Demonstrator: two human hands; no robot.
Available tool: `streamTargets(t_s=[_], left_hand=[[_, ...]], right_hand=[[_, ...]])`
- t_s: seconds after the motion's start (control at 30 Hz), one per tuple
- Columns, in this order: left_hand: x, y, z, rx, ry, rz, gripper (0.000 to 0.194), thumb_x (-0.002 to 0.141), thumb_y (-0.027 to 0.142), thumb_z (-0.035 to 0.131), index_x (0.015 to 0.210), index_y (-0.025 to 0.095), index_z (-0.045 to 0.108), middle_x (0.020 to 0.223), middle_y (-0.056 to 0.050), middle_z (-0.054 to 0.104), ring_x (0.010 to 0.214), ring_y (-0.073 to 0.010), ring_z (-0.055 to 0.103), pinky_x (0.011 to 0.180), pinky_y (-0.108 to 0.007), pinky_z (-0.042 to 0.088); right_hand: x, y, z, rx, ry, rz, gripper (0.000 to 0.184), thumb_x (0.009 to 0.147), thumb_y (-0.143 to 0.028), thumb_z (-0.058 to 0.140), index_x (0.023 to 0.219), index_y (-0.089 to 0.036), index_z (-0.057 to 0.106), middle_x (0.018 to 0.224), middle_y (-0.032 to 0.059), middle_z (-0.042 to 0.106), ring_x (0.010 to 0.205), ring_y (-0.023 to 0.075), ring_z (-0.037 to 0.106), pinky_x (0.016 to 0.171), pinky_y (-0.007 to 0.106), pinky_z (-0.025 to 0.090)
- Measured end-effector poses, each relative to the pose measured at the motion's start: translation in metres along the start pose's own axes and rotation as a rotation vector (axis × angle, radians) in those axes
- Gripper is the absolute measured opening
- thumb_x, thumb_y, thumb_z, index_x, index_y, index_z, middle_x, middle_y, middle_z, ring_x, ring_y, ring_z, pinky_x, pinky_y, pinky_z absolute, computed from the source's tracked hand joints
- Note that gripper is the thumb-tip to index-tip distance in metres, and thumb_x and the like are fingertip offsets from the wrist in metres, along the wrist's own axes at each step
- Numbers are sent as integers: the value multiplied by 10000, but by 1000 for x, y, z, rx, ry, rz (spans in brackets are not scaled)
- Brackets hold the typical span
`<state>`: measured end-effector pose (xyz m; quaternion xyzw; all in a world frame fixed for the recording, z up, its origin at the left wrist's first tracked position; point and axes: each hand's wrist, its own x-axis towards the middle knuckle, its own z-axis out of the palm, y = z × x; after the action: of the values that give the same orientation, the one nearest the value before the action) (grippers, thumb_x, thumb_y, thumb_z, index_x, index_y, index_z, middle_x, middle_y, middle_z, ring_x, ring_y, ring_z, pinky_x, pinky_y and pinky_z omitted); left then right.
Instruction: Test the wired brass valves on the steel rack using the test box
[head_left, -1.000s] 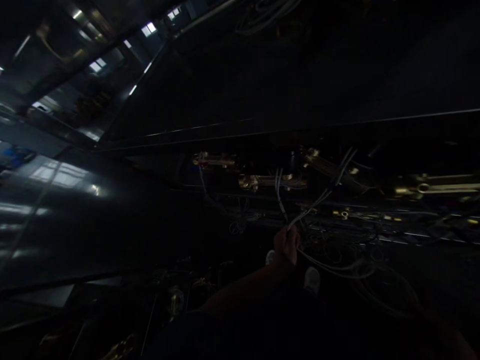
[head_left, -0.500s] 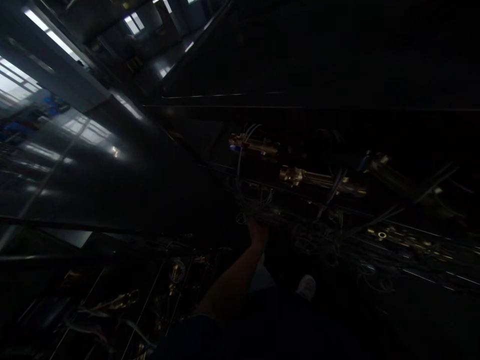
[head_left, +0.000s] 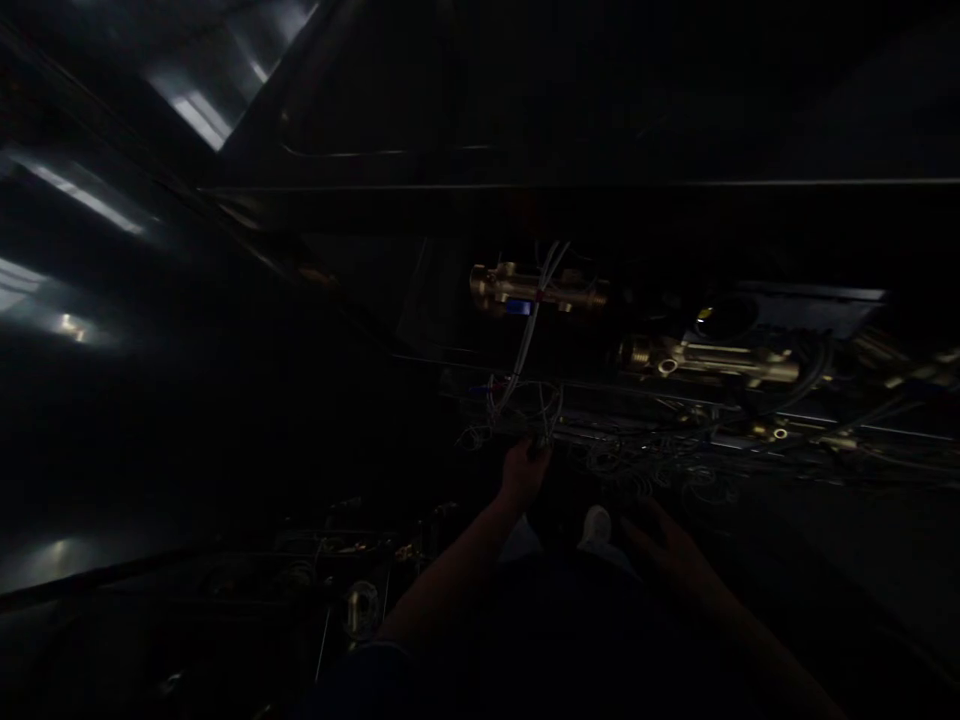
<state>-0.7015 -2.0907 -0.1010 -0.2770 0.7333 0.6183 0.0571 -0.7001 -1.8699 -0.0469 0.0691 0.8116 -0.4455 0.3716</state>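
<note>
The scene is very dark. My left hand [head_left: 525,470] is closed at the lower end of some thin pale wires [head_left: 551,410], its fingers curled round them. These wires hang by a brass valve fitting [head_left: 491,288] with a blue part [head_left: 517,307] on it. My right hand [head_left: 664,540] hangs lower right, fingers stretched out, with nothing visible in it. Up and to its right lies a second brass fitting [head_left: 735,362]. Loose coiled wires [head_left: 607,455] run along the ledge between and beyond my hands.
A dark shiny panel [head_left: 150,350] stands on the left, reflecting lights. Another dark panel [head_left: 600,110] spans the top. A grey plate [head_left: 817,305] sits behind the second fitting. More metal fittings [head_left: 360,610] lie lower left. My shoe [head_left: 597,525] shows below.
My right hand has come into view at the lower right. The view has turned and moved nearer the fittings. My left hand stays at the wires.
</note>
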Motion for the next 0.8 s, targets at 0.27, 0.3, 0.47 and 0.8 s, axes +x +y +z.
streamTargets(t_s=[0.27,0.3,0.47,0.8], left_hand=[[-19,28,-21,-329,-145,-62,326,704,451,622,764,131,628,624,32,525,575,-81,441,542,-197,348],[-20,31,-22,-342,-132,-75,333,697,452,629,785,132,641,637,29,540,579,-82,449,542,-197,350],[-26,38,-21,-416,-100,-88,347,663,458,676,770,128,677,595,27,557,539,-75,454,530,-193,354],[-30,45,-12,-592,-20,-98,423,641,540,695,682,120,666,594,8,592,535,-85,494,530,-208,380]], right_hand=[[22,-47,3,-404,63,-362,396,766,-377,515,1097,-163,554,1127,144,589,1027,287,563,895,453,444],[26,-52,3,-470,81,-408,376,773,-361,513,1094,-170,562,1123,140,588,1031,290,557,892,454,441],[32,-81,9,-576,117,-461,329,765,-305,553,1072,-195,599,1109,133,588,1060,309,533,912,457,399],[35,-94,22,512,-607,194,298,681,-284,682,929,-159,574,752,14,634,657,136,606,616,262,484]])
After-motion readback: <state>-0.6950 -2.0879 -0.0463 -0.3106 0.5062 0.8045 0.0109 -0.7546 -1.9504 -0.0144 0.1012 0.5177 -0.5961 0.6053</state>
